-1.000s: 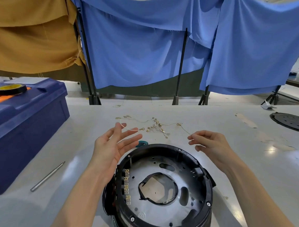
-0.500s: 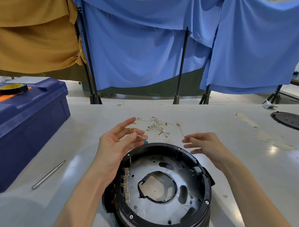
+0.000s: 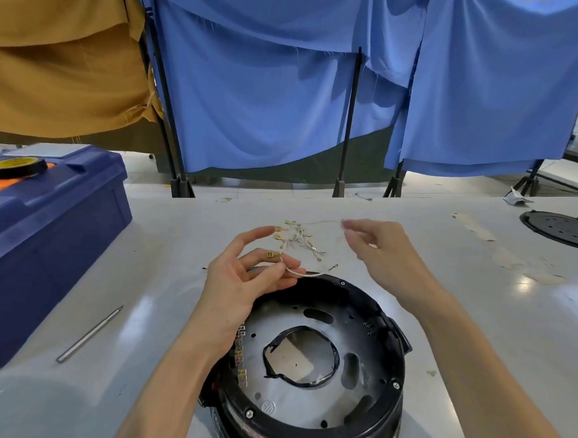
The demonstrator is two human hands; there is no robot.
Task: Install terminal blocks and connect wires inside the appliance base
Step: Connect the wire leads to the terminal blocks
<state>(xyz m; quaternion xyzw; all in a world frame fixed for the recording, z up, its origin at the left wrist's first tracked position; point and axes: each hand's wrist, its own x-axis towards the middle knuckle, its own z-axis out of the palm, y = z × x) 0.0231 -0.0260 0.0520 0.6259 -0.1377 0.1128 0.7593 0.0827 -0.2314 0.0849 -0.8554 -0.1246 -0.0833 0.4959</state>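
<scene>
A round black appliance base (image 3: 387,365) with a silver inner plate stands on the table in front of me, and a row of brass terminals (image 3: 241,359) sits along its left inner wall. My left hand (image 3: 242,276) hovers over the base's far left rim and pinches a thin white wire (image 3: 297,272) with a brass terminal at its end. My right hand (image 3: 379,246) is raised beyond the base, blurred, its fingertips pinched on another thin wire (image 3: 324,222) that rises from a loose pile of wires with brass terminals (image 3: 298,239) on the table.
A dark blue toolbox (image 3: 48,241) with a roll of black tape (image 3: 16,166) on its lid stands at the left. A thin metal rod (image 3: 89,334) lies near it. A black perforated disc (image 3: 560,229) sits far right. Blue and tan cloths hang behind the table.
My left hand has closed its fingers on the white wire and drawn it toward the base. My right hand has lifted up and away, pulling a thin wire from the pile.
</scene>
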